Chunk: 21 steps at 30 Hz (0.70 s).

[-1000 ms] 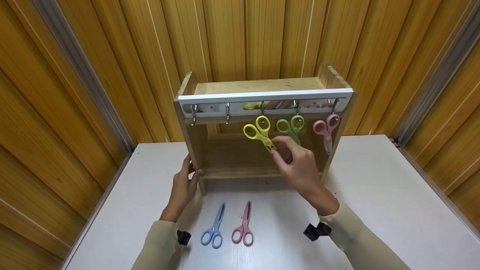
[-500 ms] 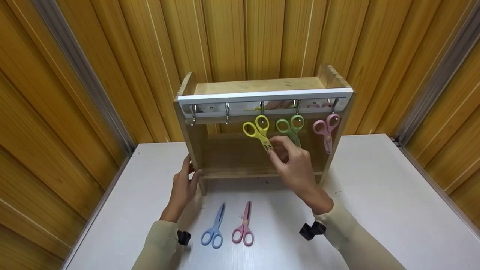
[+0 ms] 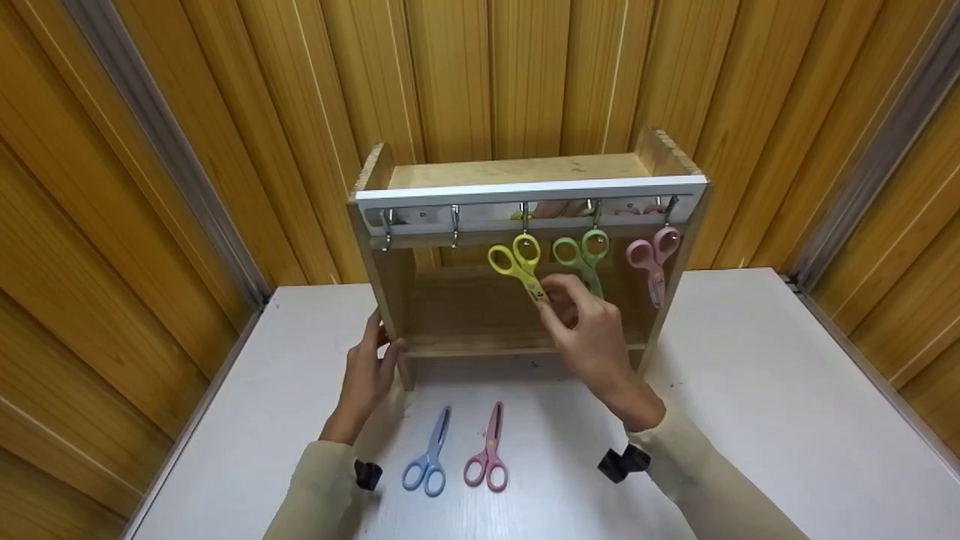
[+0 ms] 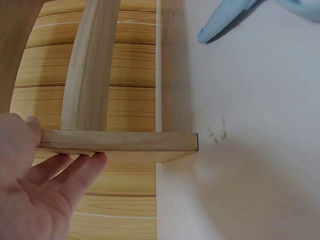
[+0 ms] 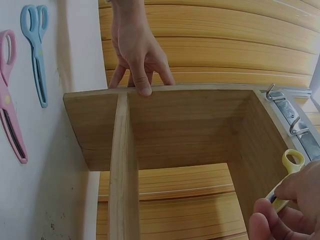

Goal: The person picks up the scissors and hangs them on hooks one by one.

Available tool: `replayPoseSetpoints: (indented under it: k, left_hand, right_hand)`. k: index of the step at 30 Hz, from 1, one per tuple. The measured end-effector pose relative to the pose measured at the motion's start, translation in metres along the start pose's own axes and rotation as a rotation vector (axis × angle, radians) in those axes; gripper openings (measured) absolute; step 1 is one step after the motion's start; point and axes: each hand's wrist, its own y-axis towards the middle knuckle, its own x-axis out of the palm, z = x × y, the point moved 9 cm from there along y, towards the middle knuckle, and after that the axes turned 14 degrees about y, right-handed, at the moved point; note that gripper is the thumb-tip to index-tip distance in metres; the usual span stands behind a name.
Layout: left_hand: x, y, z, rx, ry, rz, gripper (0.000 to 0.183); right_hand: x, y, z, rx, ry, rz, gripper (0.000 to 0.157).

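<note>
My right hand [image 3: 592, 330] pinches a pair of yellow scissors [image 3: 516, 262] by the blade end, handles up. One handle loop is at the middle hook [image 3: 525, 216] of a metal rail, and the hook's tip shows inside the loop. With thumb on one face and fingers on the other, my left hand [image 4: 45, 185] grips the side panel [image 4: 120, 141] of a small wooden shelf [image 3: 480, 346]. Green scissors [image 3: 581, 251] and pink scissors [image 3: 651, 259] hang from the hooks to the right. The green blades are partly behind my right hand.
Blue scissors [image 3: 429, 457] and another pink pair [image 3: 489, 454] lie on the white table [image 3: 750, 360] in front of the shelf. Two hooks at the left, such as the outer hook [image 3: 387, 229], hold nothing. Wood-patterned walls [image 3: 525, 82] stand behind and at both sides.
My right hand has shifted slightly left and the yellow scissors have moved a little, dropping slightly in the last half second. My left hand stays on the panel.
</note>
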Motion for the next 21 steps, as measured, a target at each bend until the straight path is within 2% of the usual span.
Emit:
replayPoseSetpoints:
  k: [14, 21]
  left_hand:
    - [0.0010, 0.0008, -0.0014, -0.016, 0.018, 0.002, 0.064]
    - [0.0000, 0.0000, -0.0007, 0.005, -0.003, 0.013, 0.063]
  right_hand:
    - [0.0055, -0.0063, 0.0028, -0.017, -0.066, 0.008, 0.031]
    - [0.0075, -0.0078, 0.0061, -0.019, -0.091, -0.001, 0.032]
